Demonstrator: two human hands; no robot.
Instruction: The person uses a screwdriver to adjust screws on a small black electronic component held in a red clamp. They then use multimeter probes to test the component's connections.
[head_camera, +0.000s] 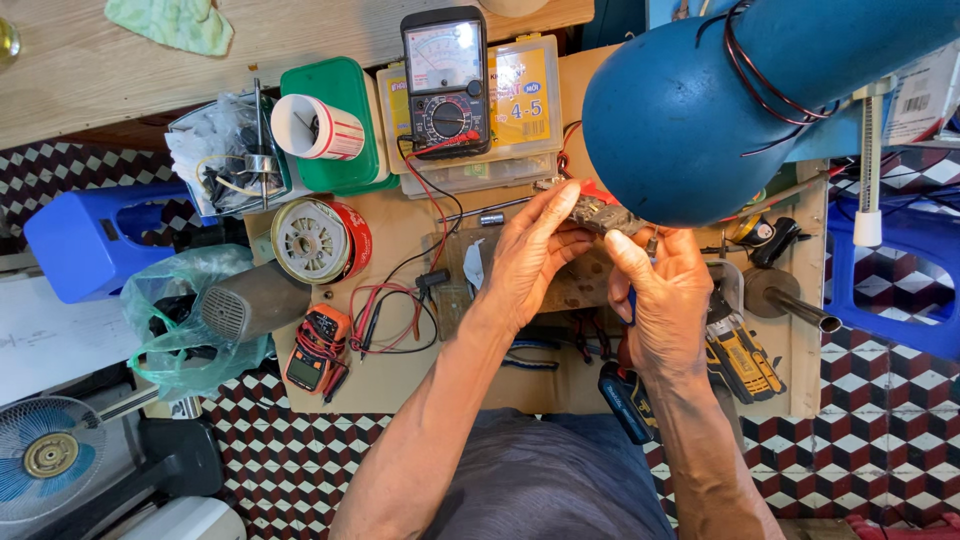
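from up here i see the big blue dome-shaped lamp shade (690, 110) overhanging the pale wooden worktop (400, 385). beneath its rim my left hand (530, 255) and right hand (665, 300) meet on a small dark oblong circuit part (598, 213), fingers closed around it from either side. its long axis runs left to right, just above both hands, the left thumb nearer. the black analogue multimeter (446, 80) stands beyond.

Repair workshop: multimeter (446, 80), cluttered workbench (400, 385)
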